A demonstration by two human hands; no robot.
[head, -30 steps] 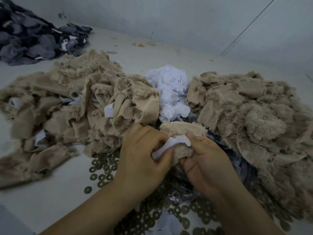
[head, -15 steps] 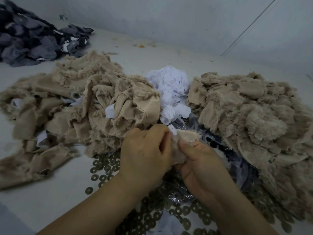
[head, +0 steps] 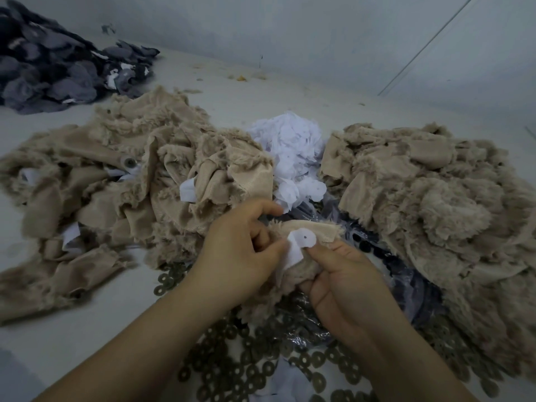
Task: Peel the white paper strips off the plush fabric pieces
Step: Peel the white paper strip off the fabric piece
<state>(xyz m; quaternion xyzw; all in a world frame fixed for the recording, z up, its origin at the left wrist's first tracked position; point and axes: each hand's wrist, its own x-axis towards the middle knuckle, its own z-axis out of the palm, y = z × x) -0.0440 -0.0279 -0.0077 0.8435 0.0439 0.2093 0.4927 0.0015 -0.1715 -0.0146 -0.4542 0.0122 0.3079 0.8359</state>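
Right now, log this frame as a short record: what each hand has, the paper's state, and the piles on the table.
left hand: pinching the white paper strip
right hand: grip on the plush piece, thumb beside the paper
paper state: partly lifted, round end with a small dark hole against the fabric
left pile: tan plush, white strips showing
right pile: tan plush, no strips visible
middle heap: loose white paper
far left: grey fabric pile
near edge: dark washers
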